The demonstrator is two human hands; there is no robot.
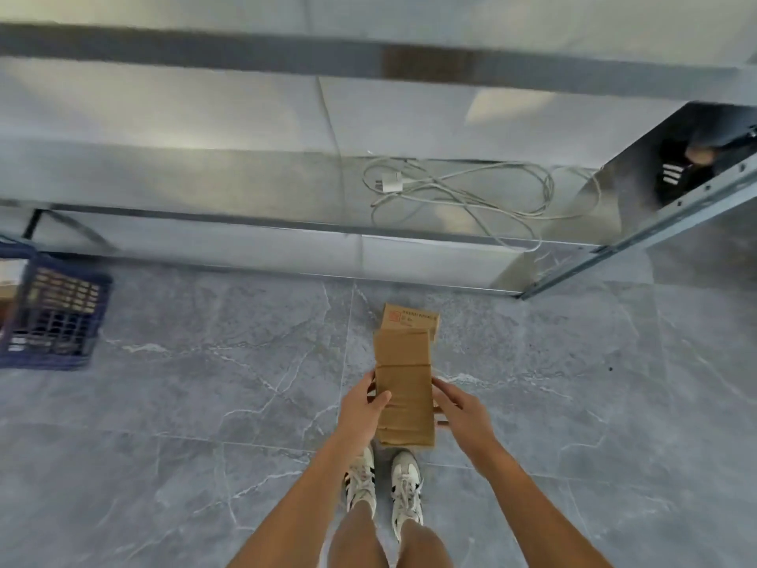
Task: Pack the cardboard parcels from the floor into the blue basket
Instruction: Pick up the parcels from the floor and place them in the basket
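A long brown cardboard parcel (404,383) is held between both hands above the grey floor. My left hand (360,407) grips its left edge with the thumb on top. My right hand (458,407) grips its right edge. Just beyond it, a smaller cardboard parcel (411,317) with red print lies on the floor, partly covered by the held one. The blue basket (57,313) stands at the far left on the floor, cut off by the frame edge, with some items inside it.
A low metal shelf frame (409,231) runs across ahead, with a white cable and charger (450,190) on the floor under it. A reflective metal panel (676,170) stands at the right. My feet in white sneakers (385,485) are directly below the parcel.
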